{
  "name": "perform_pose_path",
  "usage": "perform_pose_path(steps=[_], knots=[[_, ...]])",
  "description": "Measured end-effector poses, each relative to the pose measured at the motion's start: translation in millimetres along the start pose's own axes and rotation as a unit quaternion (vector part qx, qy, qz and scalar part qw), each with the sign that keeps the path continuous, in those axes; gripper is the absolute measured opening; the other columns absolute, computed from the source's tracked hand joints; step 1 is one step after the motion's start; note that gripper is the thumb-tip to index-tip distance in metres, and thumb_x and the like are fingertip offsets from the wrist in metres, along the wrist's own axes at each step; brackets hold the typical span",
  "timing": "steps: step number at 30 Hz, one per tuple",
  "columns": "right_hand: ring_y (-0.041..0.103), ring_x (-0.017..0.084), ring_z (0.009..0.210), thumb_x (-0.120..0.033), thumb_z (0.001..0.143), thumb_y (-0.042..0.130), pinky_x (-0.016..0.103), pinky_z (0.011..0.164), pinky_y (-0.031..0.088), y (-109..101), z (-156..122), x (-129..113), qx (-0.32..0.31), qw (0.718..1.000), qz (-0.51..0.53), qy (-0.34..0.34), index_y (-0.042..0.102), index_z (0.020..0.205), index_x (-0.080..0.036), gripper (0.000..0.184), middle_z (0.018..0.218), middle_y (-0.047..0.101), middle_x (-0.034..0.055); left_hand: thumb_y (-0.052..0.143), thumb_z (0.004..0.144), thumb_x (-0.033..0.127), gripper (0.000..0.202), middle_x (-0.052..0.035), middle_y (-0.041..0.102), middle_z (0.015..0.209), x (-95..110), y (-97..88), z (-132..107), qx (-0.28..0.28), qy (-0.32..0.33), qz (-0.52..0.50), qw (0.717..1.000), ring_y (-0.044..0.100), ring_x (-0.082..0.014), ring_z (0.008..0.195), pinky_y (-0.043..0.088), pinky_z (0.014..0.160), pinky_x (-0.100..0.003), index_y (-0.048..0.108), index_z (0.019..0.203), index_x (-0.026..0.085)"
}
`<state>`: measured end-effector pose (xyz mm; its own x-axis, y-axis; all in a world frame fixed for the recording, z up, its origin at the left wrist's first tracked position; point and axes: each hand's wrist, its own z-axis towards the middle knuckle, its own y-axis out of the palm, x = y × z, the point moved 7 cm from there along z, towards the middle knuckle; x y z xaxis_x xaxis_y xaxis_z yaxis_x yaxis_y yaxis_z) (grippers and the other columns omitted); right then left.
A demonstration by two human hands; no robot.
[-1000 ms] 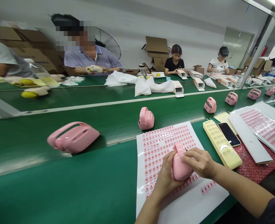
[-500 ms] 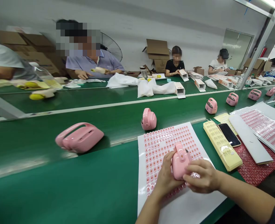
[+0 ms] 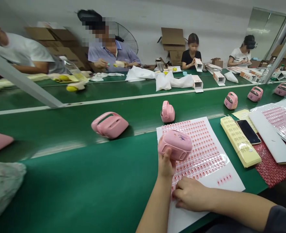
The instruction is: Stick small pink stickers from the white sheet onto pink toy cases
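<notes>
My left hand [image 3: 166,165] is closed around a pink plastic device with a rounded body [image 3: 177,142], tilted above the sticker sheet. Small dark printing shows on its upper face. Under it lies a white sheet [image 3: 232,186] with rows of small pink domed stickers, each with a reddish mark. My right hand [image 3: 190,195] rests low on the sheet, fingers curled and pinched at the stickers along its left edge. Whether a sticker is between those fingertips is hidden. Just beyond the sheet, another pink device with a loop handle [image 3: 168,112] stands on the green belt.
More pink devices [image 3: 110,125] are spaced along the belt. To the right lie a banded yellow stack [image 3: 240,142], a phone [image 3: 248,132] and a white folded card [image 3: 272,139]. A plastic-wrapped bundle [image 3: 3,191] sits at left. Co-workers [image 3: 114,53] handle items across the belt.
The right hand has left the pink device and moved down to the stickers at the sheet's left edge. The left hand has raised and turned the device. The view has swung left.
</notes>
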<state>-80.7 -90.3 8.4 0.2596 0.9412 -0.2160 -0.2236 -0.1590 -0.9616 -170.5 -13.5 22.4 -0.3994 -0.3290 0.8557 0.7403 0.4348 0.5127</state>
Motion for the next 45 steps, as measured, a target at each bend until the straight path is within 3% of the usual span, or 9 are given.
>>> perform_pose_path(steps=[5,11,19,22,25,29,32,39,45], knots=[[0.052,0.016,0.063,-0.013,0.080,0.055,0.025,0.051,0.045,-3.3,21.3,-27.9,0.001,0.998,-0.068,-0.019,0.061,0.074,-0.014,0.009,0.069,0.059,0.0058,0.056,0.064,0.065,0.055,-0.0014,0.062,0.114,25.1,-11.7,0.5,0.035,-0.039,-0.121,0.991,0.055,-0.0297,0.108,0.054,0.072,-0.043,0.056,0.109,0.032],[0.048,0.017,0.055,-0.011,0.079,0.051,0.024,0.036,0.035,-21.5,22.1,-58.2,0.045,0.990,-0.103,-0.081,0.059,0.067,-0.013,0.015,0.063,0.054,0.0075,0.045,0.071,0.067,0.053,-0.0004,0.056,0.124,44.5,-22.2,-5.9,0.054,-0.058,-0.159,0.984,0.051,-0.0266,0.113,0.056,0.071,-0.037,0.052,0.112,0.034],[0.047,0.013,0.052,-0.014,0.078,0.049,0.025,0.042,0.037,-29.3,19.7,-60.3,0.094,0.973,-0.103,-0.186,0.058,0.065,-0.016,0.016,0.060,0.054,0.0027,0.035,0.074,0.069,0.054,-0.0014,0.060,0.118,55.2,-17.1,-11.0,-0.020,-0.056,-0.160,0.985,0.058,-0.0212,0.101,0.054,0.075,-0.034,0.056,0.108,0.032],[0.048,0.013,0.052,-0.017,0.076,0.053,0.024,0.044,0.038,-43.2,23.9,-52.0,0.126,0.980,-0.079,-0.135,0.057,0.064,-0.016,0.013,0.058,0.054,0.0019,0.029,0.076,0.071,0.057,0.0000,0.057,0.123,62.5,-16.5,-7.3,-0.055,-0.042,-0.138,0.988,0.055,-0.0207,0.107,0.053,0.081,-0.034,0.053,0.113,0.034],[0.050,0.012,0.053,-0.018,0.080,0.050,0.022,0.047,0.040,-91.6,23.2,-31.0,0.255,0.967,0.012,-0.022,0.056,0.066,-0.016,0.015,0.058,0.055,0.0010,0.026,0.077,0.070,0.059,0.0009,0.055,0.127,71.1,-12.9,-4.3,-0.097,-0.016,-0.145,0.984,0.048,-0.0206,0.118,0.048,0.090,-0.037,0.047,0.120,0.035],[0.053,0.010,0.056,-0.016,0.084,0.047,0.020,0.053,0.044,-166.8,9.3,7.4,0.456,0.866,0.176,0.108,0.054,0.074,-0.018,0.012,0.063,0.057,-0.0008,0.051,0.073,0.060,0.067,-0.0078,0.057,0.126,72.6,1.1,-7.4,-0.127,-0.047,-0.306,0.942,0.046,-0.0266,0.121,0.046,0.092,-0.039,0.040,0.130,0.026],[0.047,0.011,0.054,-0.014,0.082,0.050,0.021,0.050,0.041,-199.3,0.2,19.6,0.561,0.800,0.161,0.139,0.048,0.069,-0.020,0.014,0.059,0.050,-0.0021,0.055,0.075,0.048,0.063,-0.0102,0.060,0.122,74.0,21.9,-16.2,-0.178,-0.070,-0.402,0.896,0.051,-0.0282,0.115,0.045,0.092,-0.041,0.040,0.131,0.023],[0.044,0.014,0.057,-0.008,0.080,0.047,0.024,0.051,0.039,-204.1,9.9,3.9,0.612,0.789,-0.005,0.054,0.043,0.069,-0.021,0.017,0.058,0.050,0.0000,0.056,0.075,0.041,0.063,-0.0079,0.066,0.113,70.4,48.5,-26.1,-0.210,-0.131,-0.457,0.854,0.059,-0.0207,0.106,0.044,0.093,-0.030,0.039,0.133,0.022],[0.039,0.015,0.054,-0.010,0.082,0.044,0.026,0.052,0.034,-208.6,13.7,9.6,0.596,0.796,-0.075,0.080,0.039,0.061,-0.021,0.024,0.053,0.045,-0.0006,0.058,0.073,0.044,0.066,-0.0077,0.065,0.113,69.2,61.1,-25.4,-0.228,-0.146,-0.459,0.846,0.059,-0.0211,0.106,0.043,0.094,-0.029,0.039,0.133,0.023]])
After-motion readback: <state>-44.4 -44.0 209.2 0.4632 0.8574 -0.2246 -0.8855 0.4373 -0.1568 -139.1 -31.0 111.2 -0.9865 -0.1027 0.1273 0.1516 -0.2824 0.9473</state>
